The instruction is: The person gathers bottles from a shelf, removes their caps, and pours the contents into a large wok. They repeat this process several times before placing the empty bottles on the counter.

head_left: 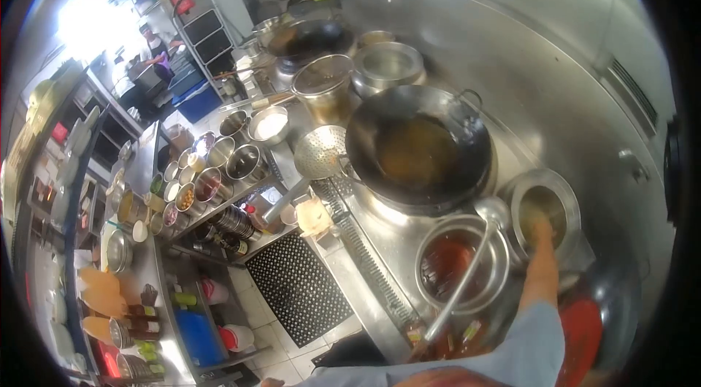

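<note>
- Steel counter [385,239] – the fisheye view bends it, and its right end runs off into the dark rim of the picture.
- Wok [418,150] – sits in its burner ring at mid-counter, holding dark brownish liquid. It is well apart from both hands.
- Steel pot [564,201] – stands upright at the right end of the counter, round mouth facing up, just right of the bowl of red sauce [451,263]. Its contents are yellowish and too blurred to name.
- Ladle [461,276] – lies across the sauce bowl. Its long axis runs from the cup beside the pot's rim down and left toward the near counter edge.
- Perforated skimmer [320,152] – leans at the wok's left rim, with its handle slanting down-left.
- Right hand [541,229] – reaches down inside the steel pot on a blue-sleeved arm. The fingers are blurred against the contents, so I cannot tell how far they are curled or whether they hold anything.
- Left hand [267,382] – only a sliver shows at the bottom edge, so its grip cannot be told.
</note>
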The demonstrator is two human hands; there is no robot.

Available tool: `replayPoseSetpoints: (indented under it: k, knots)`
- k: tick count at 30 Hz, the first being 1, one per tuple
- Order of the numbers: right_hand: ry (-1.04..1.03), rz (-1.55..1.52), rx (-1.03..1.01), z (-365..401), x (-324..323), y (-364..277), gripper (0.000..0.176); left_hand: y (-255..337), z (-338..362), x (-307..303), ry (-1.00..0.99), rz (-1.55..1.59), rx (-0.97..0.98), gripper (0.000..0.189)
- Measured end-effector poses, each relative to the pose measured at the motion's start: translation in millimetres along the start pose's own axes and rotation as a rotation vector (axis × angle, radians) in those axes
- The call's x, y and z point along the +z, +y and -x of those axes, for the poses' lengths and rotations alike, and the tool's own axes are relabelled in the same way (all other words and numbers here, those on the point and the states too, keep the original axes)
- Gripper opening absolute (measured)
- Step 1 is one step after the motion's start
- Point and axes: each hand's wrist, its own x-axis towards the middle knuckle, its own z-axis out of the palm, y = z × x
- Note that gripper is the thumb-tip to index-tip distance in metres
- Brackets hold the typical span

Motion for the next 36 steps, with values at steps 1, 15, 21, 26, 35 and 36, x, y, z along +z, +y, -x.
replayPoseSetpoints:
  k: [1,15,21,26,35,36]
  knots:
    - [-0.007,0.04,0.002,-2.7,3.1,3.6,0.047,-0.4,0.2,-1.1,0.002,0.002,-0.033,0.034]
    - [0.154,-0.242,-0.218,-65.9,12.0,1.3,0.032,25.9,-58.6,10.6,-0.043,-0.039,0.007,0.035]
    - [-0.123,-1.196,-0.613,-2.9,-173.3,-6.6,0.03,44.8,-113.2,-13.6,-0.342,-0.304,0.545,0.038]
    - [-0.068,-1.168,-0.751,138.6,-283.5,5.0,0.039,12.3,-116.7,-11.1,-0.261,-0.226,0.416,0.037]
    - [0.017,-1.024,-1.063,276.5,-309.1,56.2,0.024,-60.5,-81.5,-23.8,-0.117,-0.182,0.38,0.035]
    - [0.002,-1.018,-1.109,286.7,-308.8,60.1,0.022,-71.4,-77.7,-28.1,-0.103,-0.173,0.379,0.035]
